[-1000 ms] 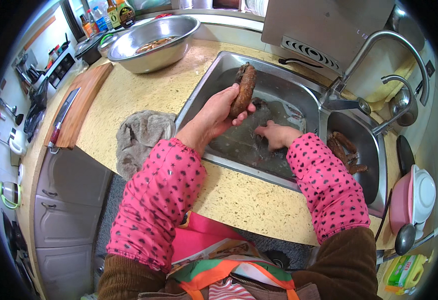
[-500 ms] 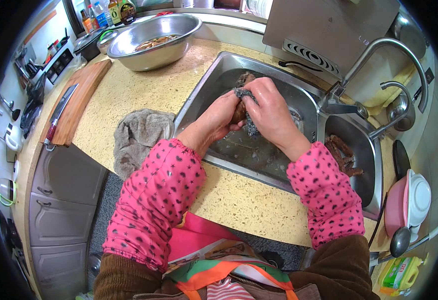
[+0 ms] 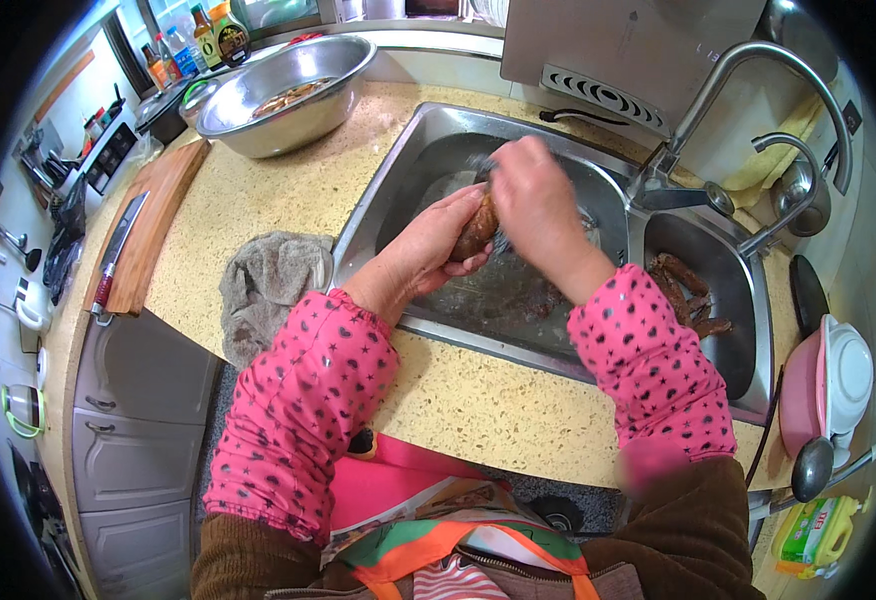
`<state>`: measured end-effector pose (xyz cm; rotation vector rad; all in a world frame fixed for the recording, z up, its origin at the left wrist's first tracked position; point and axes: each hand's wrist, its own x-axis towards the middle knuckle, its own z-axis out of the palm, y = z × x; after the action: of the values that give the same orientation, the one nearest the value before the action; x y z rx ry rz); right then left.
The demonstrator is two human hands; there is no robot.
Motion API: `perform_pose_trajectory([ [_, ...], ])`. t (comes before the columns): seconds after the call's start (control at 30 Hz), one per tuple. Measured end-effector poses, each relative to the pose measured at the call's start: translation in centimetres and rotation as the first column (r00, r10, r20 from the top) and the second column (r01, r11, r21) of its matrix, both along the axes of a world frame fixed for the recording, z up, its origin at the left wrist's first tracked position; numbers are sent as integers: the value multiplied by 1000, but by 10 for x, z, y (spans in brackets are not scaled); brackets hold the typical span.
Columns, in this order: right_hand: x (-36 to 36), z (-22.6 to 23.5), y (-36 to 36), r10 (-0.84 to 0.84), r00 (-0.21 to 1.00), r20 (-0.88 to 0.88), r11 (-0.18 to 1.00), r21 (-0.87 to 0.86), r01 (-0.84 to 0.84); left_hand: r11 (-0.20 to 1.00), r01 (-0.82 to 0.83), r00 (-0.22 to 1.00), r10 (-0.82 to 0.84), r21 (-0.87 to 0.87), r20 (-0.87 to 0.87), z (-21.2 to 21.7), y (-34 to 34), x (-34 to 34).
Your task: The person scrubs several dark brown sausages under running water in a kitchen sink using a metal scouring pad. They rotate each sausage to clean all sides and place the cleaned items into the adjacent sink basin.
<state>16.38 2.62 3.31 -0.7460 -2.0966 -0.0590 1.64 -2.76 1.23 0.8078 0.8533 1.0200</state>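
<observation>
Over the large basin of the steel sink (image 3: 390, 180), my left hand (image 3: 428, 240) is wrapped round a brown, elongated, tuber-like piece (image 3: 476, 232). My right hand (image 3: 543, 215), smeared by motion, presses at the far end of that piece. Part of a grey scouring pad (image 3: 480, 163) shows at its fingertips; the rest is hidden by the fingers. Cloudy water (image 3: 488, 297) with dark bits lies in the basin below. Several brown pieces (image 3: 686, 290) of a similar look rest in the smaller basin to the right.
A grey cloth (image 3: 276, 290) lies left of the sink. Farther left, a knife (image 3: 118, 250) rests on a wooden cutting board (image 3: 170, 205). A big metal bowl (image 3: 303, 118) stands at the back. The faucet (image 3: 703, 110) arches over the sink's right side; a pink basin (image 3: 804, 392) is beyond.
My right hand has turned and shifted slightly, showing less of the scouring pad. The left hand still holds the brown piece, now more exposed. The whole view has shifted a little.
</observation>
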Motion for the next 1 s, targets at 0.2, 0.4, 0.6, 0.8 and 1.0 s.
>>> perform_pose_trajectory([
  [0.2,35,-19,51,-281,956,79,944,-158,290,985,152,985,-157,79,70,6,-2,-5],
  [0.4,38,-87,32,137,400,906,788,-344,510,994,28,991,-42,105,128,5,2,-8],
  [0.6,27,-76,34,619,547,563,611,-783,114,997,-50,990,43,52,136,4,7,-9],
  [0.8,36,-7,41,83,997,-4,872,-484,-75,993,-76,992,67,85,111,4,7,-13],
  [1.0,-1,6,7,210,978,-11,974,-90,-210,995,-79,997,80,68,-11,-2,7,-9],
])
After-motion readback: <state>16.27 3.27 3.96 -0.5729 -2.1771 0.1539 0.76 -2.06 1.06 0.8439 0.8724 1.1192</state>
